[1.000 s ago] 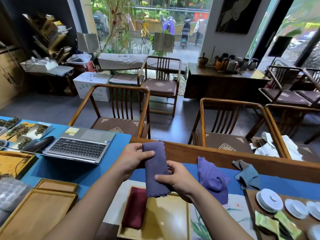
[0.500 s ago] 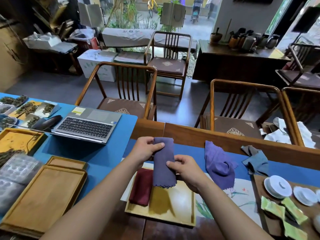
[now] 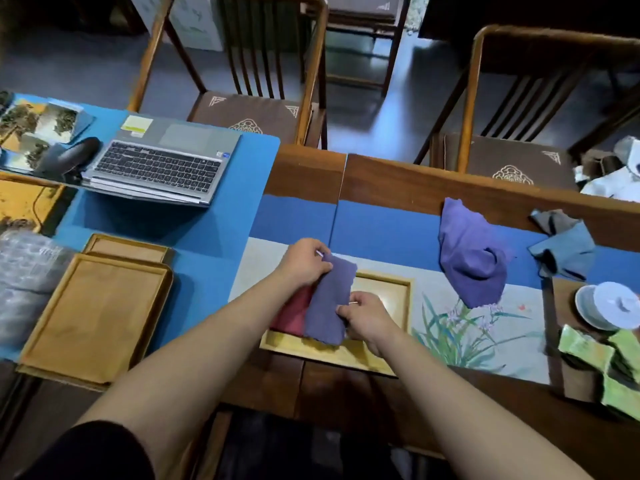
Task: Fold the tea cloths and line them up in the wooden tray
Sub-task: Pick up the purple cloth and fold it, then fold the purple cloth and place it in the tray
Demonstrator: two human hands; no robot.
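No brand or writing can be read anywhere; the laptop (image 3: 157,164) at the desk's far left carries a pale yellow sticky note (image 3: 137,124) and a small blue sticker, both too blurred to make out.

The left hand (image 3: 304,263) pinches the far end of a folded dark purple cloth (image 3: 329,301), fingers curled over its top corner. The right hand (image 3: 363,315) pinches the cloth's right edge near its near end, fingers likewise curled. The cloth lies lengthwise over the wooden tray (image 3: 384,285), close to the desk's near edge, just beside a folded red cloth (image 3: 292,313) that sits in the tray's left part.

Toward the desk's far right edge, an unfolded lighter purple cloth (image 3: 471,252) lies crumpled on the blue mat (image 3: 381,230), with a grey-blue cloth (image 3: 562,249) near it.
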